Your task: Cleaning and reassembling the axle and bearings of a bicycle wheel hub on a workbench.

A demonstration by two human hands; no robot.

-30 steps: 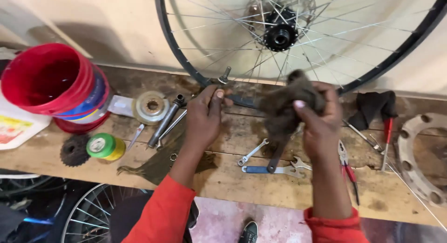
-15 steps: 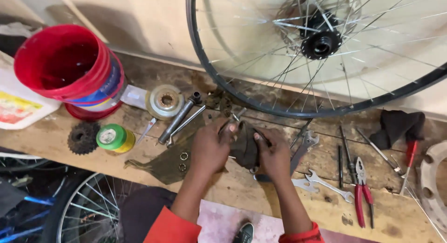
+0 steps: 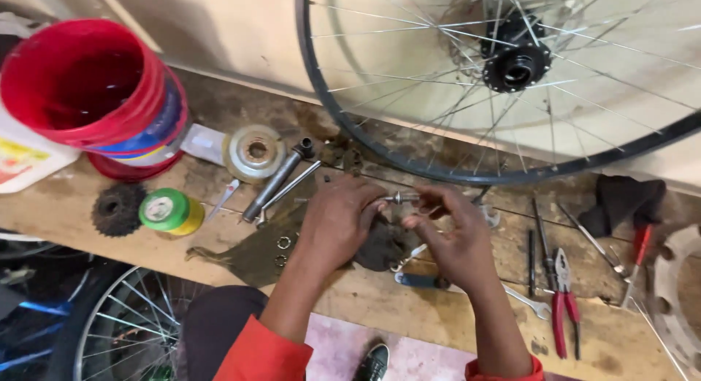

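My left hand (image 3: 337,222) and my right hand (image 3: 454,244) meet over the wooden bench. Between their fingertips they pinch a short silver metal axle (image 3: 402,198), the left hand at its left end and the right hand at its right end. A dark greasy rag (image 3: 380,248) lies on the bench just under both hands. An olive cloth (image 3: 252,258) with a few small washers on it spreads out left of my left wrist. Both sleeves are red.
A bicycle wheel (image 3: 438,173) with a black hub (image 3: 517,60) leans on the wall behind. A red bucket (image 3: 80,82), a sprocket (image 3: 117,209), a green roll (image 3: 166,209), a metal disc (image 3: 254,151) and tube spanners (image 3: 274,184) lie left. Red pliers (image 3: 562,304), a blue-handled spanner (image 3: 420,280) and a dark cloth (image 3: 621,198) lie right.
My hands came down from holding the dark rag up in the air. The rag now lies on the bench, and both hands pinch the small axle above it.
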